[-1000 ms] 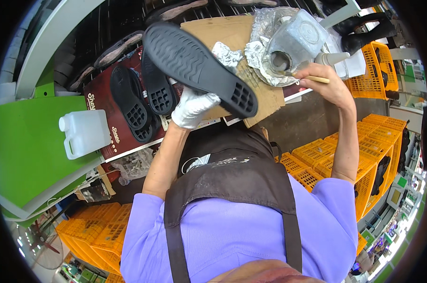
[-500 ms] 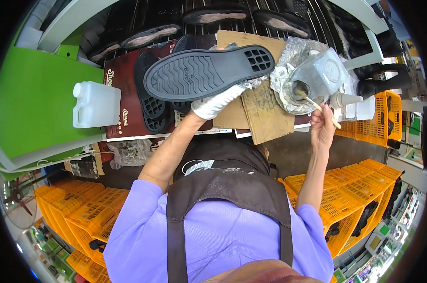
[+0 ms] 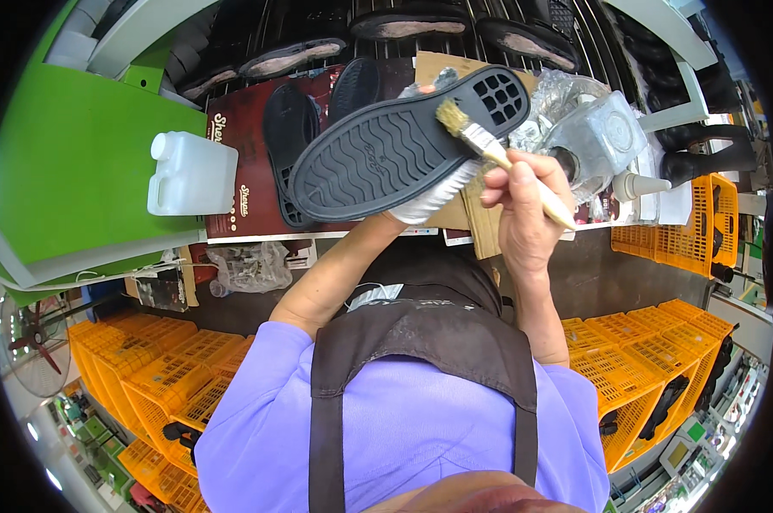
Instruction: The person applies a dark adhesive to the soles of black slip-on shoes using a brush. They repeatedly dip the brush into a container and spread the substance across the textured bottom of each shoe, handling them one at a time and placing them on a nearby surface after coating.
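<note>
Apron (image 3: 420, 350): dark brown over a purple top (image 3: 437, 419); wearer faces the near edge of the bench (image 3: 267, 235).
Orange crates (image 3: 617, 355): on both sides of the wearer; more by the bench's right end.
Right hand (image 3: 530, 192): bare, thumb and fingers closed round the brush handle.
Left hand (image 3: 429, 201): white-gloved, underneath the sole and supporting it; mostly hidden, so I cannot tell how far the fingers curl.
Brush (image 3: 482, 139): pale handle, metal band; yellowish bristles (image 3: 451, 116) at the sole's tread face, next to the grid, seemingly touching.
Sole (image 3: 378, 162): black, tread up, held above the middle of the bench; wavy end toward the near left corner, grid end toward the far right.
White jug (image 3: 194, 175): capped, at the bench's left edge, beside a green panel (image 3: 104, 171).
Nozzle bottle (image 3: 638, 185): whitish, near the right edge.
Clear container (image 3: 604, 132): just beyond it, crumpled plastic (image 3: 566, 90) alongside.
Other soles (image 3: 288, 124): dark, left of the held one, on a dark red sheet (image 3: 254, 205).
Rack (image 3: 386, 50): past the far edge; dark pieces (image 3: 412, 26) with pinkish patches on its bars.
</note>
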The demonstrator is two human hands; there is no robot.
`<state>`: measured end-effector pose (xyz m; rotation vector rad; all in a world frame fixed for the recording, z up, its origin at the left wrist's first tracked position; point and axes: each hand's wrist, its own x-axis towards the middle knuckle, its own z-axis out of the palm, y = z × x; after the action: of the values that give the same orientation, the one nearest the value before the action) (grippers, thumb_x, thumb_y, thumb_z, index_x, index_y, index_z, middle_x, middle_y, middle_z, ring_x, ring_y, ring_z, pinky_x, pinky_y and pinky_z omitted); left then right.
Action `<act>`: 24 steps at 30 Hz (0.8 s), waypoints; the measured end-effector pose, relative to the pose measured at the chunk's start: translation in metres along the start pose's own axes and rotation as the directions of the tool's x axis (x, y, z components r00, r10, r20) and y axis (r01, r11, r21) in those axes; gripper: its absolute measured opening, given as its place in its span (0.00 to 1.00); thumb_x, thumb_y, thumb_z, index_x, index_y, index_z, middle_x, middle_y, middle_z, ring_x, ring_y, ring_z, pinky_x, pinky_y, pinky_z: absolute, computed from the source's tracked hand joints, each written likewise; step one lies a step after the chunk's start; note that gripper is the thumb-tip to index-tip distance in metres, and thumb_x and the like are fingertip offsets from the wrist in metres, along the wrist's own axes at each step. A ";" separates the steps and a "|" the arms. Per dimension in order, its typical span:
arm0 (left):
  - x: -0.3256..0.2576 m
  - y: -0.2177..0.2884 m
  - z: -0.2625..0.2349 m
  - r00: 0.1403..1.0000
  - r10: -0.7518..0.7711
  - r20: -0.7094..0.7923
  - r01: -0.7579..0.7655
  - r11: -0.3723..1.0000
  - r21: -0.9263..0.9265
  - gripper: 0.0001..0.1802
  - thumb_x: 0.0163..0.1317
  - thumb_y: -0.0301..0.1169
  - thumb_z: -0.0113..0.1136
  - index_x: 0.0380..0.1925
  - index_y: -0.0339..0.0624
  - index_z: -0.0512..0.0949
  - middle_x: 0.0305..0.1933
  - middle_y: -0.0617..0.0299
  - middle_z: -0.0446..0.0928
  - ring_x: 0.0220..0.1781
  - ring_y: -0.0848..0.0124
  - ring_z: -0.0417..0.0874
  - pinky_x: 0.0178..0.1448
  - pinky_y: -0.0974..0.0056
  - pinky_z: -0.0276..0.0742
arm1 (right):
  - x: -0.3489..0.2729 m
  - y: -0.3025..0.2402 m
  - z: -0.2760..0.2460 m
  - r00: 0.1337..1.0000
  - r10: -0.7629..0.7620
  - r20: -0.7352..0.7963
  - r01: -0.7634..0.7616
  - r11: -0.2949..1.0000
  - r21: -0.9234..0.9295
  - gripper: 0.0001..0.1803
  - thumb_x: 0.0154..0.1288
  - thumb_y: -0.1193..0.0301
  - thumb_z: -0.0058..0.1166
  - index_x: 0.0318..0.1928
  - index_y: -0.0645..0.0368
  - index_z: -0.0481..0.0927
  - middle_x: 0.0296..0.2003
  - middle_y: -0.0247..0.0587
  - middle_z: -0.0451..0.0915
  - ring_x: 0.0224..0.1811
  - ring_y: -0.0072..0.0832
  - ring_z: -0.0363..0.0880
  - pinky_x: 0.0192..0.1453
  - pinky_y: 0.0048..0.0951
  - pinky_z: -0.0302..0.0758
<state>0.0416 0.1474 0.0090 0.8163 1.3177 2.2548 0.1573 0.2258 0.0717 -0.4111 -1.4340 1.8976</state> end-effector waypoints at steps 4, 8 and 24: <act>-0.007 0.008 -0.001 0.999 0.039 0.025 -0.036 0.996 -0.083 0.44 0.48 0.29 0.71 0.62 0.42 0.54 0.55 0.57 0.68 0.53 0.73 0.72 0.58 0.68 0.70 | -0.006 -0.004 0.022 0.990 0.109 0.091 -0.111 0.994 0.010 0.08 0.65 0.75 0.51 0.41 0.69 0.75 0.27 0.45 0.81 0.24 0.21 0.78 0.29 0.18 0.77; -0.004 0.001 -0.010 0.962 -0.263 0.079 0.252 0.730 -0.635 0.40 0.50 0.30 0.69 0.61 0.44 0.56 0.52 0.60 0.68 0.52 0.74 0.72 0.58 0.68 0.69 | -0.006 -0.004 0.026 0.969 0.142 0.203 -0.138 0.990 -0.031 0.08 0.64 0.76 0.51 0.40 0.70 0.76 0.28 0.44 0.81 0.24 0.19 0.78 0.28 0.18 0.76; -0.008 -0.001 -0.008 1.000 -0.016 0.013 0.015 0.999 0.049 0.35 0.54 0.24 0.64 0.59 0.43 0.56 0.55 0.58 0.69 0.55 0.72 0.73 0.62 0.66 0.67 | 0.015 0.004 0.005 0.994 0.028 -0.108 -0.040 0.993 -0.107 0.09 0.65 0.73 0.51 0.39 0.68 0.76 0.26 0.44 0.80 0.22 0.21 0.77 0.28 0.19 0.75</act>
<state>0.0427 0.1379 0.0027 0.8334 1.3735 2.2093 0.1427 0.2321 0.0715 -0.5831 -1.4724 1.8010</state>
